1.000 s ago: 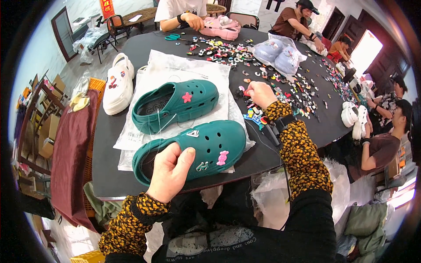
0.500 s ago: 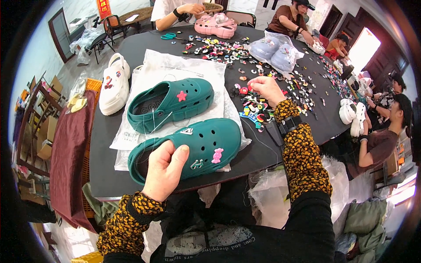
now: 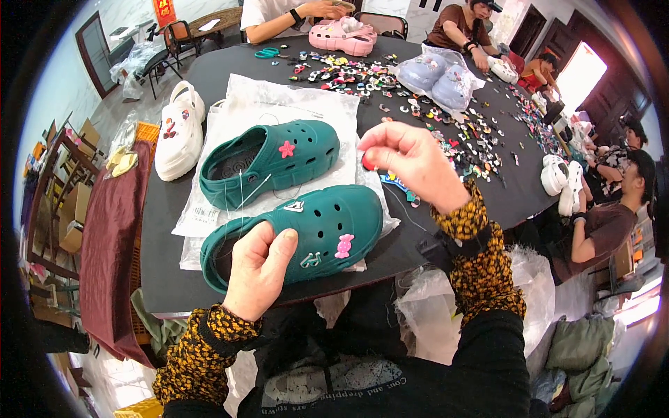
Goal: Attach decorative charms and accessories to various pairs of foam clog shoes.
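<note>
My left hand [image 3: 256, 272] grips the heel side of the nearer green clog [image 3: 324, 219], thumb outside and fingers hidden. That clog carries a pink candy-shaped charm [image 3: 344, 245], an anchor-like pale charm [image 3: 310, 260] and a white charm [image 3: 294, 206]. My right hand [image 3: 412, 160] pinches a small red shoe charm [image 3: 367, 163] just right of the clogs; fingers cover part of it. Behind lies the farther green clog [image 3: 317, 150] with a red star charm [image 3: 286, 149]. Thin thread and a pale stick [image 3: 255, 189] cross its heel. White plastic bags [image 3: 334, 104] lie beneath.
Loose charms [image 3: 481, 150] scatter over the black table [image 3: 174, 258]. A white decorated clog [image 3: 174, 150] stands left; bagged lavender clogs [image 3: 446, 87], a pink clog [image 3: 341, 38], teal scissors [image 3: 267, 53] and white clogs [image 3: 571, 184] sit farther off. Other people work around the table.
My right hand has come nearer and to the left, from the charm pile toward the clogs, with the red charm in its fingers. My left hand stays on the nearer clog.
</note>
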Available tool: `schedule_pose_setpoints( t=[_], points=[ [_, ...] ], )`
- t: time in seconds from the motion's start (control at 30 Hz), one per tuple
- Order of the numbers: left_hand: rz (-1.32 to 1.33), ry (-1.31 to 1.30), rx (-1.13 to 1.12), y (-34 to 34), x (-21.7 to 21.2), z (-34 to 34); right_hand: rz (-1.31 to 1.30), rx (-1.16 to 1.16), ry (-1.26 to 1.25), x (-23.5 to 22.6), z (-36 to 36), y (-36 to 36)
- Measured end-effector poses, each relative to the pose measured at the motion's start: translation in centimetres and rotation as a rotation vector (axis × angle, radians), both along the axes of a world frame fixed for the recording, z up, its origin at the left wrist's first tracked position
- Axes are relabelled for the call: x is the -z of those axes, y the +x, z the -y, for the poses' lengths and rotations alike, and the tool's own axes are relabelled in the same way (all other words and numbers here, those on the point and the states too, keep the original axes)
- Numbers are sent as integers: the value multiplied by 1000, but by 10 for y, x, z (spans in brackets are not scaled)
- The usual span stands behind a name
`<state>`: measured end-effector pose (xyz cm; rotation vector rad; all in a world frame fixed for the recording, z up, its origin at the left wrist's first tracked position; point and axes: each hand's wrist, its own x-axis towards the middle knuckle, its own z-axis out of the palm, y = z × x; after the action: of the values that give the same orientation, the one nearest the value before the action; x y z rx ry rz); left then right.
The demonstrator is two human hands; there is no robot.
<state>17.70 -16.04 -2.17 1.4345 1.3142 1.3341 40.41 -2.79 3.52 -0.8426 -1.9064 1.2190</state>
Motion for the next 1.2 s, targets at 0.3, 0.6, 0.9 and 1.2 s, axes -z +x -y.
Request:
schedule_pose_setpoints(
  t=[0.3,0.6,0.9,1.2],
  points=[
    [39,-43,68,0,-5,2,261,38,709,22,38,-18],
    [66,-12,7,1,0,-3,182,128,865,45,42,-17],
    [84,-25,-4,6,-3,-5,259,162,1247,57,44,-9],
    [75,-24,5,1,3,-6,257,149,1176,59,49,-3]
  ],
)
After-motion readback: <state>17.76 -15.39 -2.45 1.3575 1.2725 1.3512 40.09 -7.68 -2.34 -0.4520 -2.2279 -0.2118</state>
